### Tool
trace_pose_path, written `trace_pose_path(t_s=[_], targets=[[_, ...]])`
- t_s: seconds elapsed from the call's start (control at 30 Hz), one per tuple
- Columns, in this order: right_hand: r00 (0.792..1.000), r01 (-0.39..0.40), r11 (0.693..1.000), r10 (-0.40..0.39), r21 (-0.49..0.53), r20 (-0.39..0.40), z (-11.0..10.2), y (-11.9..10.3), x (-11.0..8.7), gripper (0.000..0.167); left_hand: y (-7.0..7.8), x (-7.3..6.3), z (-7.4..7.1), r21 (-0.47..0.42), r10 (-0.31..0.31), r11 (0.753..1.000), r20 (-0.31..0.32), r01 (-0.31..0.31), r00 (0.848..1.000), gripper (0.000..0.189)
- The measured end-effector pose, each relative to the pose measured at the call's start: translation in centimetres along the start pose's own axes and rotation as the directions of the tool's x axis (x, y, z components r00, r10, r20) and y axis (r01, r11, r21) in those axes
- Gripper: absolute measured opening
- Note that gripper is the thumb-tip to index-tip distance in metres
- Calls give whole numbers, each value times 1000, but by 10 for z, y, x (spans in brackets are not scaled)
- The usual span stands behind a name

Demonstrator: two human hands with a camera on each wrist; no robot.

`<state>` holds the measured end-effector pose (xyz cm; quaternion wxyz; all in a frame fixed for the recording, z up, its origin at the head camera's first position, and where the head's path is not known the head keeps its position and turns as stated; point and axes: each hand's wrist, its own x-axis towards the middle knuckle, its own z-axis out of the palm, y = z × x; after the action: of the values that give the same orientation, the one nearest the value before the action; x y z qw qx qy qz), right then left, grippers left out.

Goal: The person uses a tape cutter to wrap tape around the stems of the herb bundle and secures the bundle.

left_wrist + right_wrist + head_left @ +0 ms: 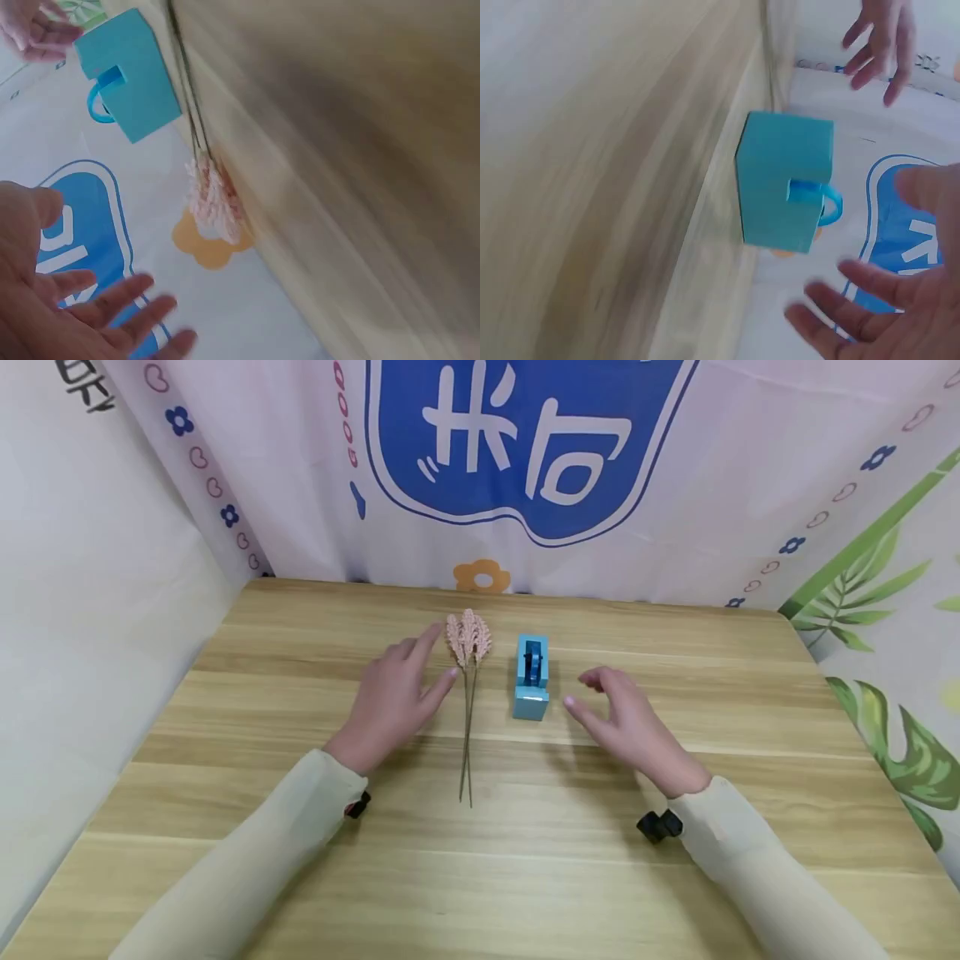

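Observation:
Pink artificial flowers with thin dark stems lie on the wooden table, their heads toward the back. Just left of them hovers my left hand, fingers spread and holding nothing. To the right of the flowers stands a blue tape dispenser, with a blue ring in its slot. My right hand is off to the dispenser's right, fingers relaxed and apart from it. In the right wrist view the dispenser shows side-on, beyond the fingers. The left wrist view shows the flower heads beside the dispenser.
The wooden table ends at the back against a hanging cloth with a blue printed panel. A plain white wall surface is at the left, and a leaf-patterned one at the right. Each wrist carries a small black device.

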<state>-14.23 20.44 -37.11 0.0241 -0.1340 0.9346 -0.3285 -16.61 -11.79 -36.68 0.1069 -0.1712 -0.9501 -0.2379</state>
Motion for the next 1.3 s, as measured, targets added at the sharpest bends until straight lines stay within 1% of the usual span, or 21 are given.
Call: trace_pose_path(t_s=[0.07, 0.13, 0.2, 0.27, 0.4, 0.5, 0.6, 0.67, 0.73, 0.83, 0.93, 1.0, 1.1, 1.2, 1.3], targets=[[1000, -22, 993, 20, 113, 23, 2, -1, 4, 44, 5, 7, 3, -77, 16, 997, 19, -15, 1000, 67], [998, -51, 979, 46, 199, 31, 5, -2, 9, 33, 11, 14, 9, -153, 27, 988, 61, -17, 998, 63], [996, -85, 960, 79, 268, 35, 10, -2, 14, 29, 17, 21, 16, -202, 40, 979, 106, -18, 994, 56], [993, -120, 939, 113, 321, 41, 16, -3, 19, 28, 23, 28, 25, -240, 52, 971, 141, -17, 989, 47], [986, -166, 913, 161, 372, 44, 27, -6, 27, 30, 34, 41, 41, -306, 63, 952, 198, 1, 978, 37], [984, -178, 912, 177, 370, 38, 32, -11, 31, 30, 40, 46, 49, -336, 66, 942, 236, 18, 970, 38], [983, -180, 909, 181, 376, 34, 37, -16, 34, 29, 43, 48, 54, -336, 69, 942, 254, 21, 965, 40], [983, -178, 907, 177, 383, 37, 39, -20, 36, 29, 44, 49, 56, -326, 70, 945, 253, 17, 965, 40], [982, -187, 897, 188, 401, 38, 42, -22, 39, 29, 44, 49, 58, -317, 69, 948, 249, 14, 966, 40], [970, -234, 856, 235, 462, 58, 46, -24, 41, 29, 44, 50, 59, -305, 56, 952, 243, 22, 968, 40], [950, -299, 799, 300, 523, 85, 49, -26, 42, 28, 45, 49, 61, -299, 44, 954, 228, 27, 973, 40], [938, -327, 769, 333, 549, 92, 49, -26, 43, 29, 46, 49, 62, -304, 41, 952, 212, 26, 976, 40], [924, -355, 737, 372, 575, 93, 48, -27, 43, 29, 48, 49, 65, -318, 43, 948, 183, 17, 982, 39], [914, -371, 713, 395, 595, 97, 47, -27, 43, 29, 49, 50, 68, -332, 42, 943, 157, 13, 987, 38], [910, -376, 698, 401, 609, 103, 45, -26, 44, 29, 50, 51, 70, -338, 39, 941, 144, 13, 989, 38]])
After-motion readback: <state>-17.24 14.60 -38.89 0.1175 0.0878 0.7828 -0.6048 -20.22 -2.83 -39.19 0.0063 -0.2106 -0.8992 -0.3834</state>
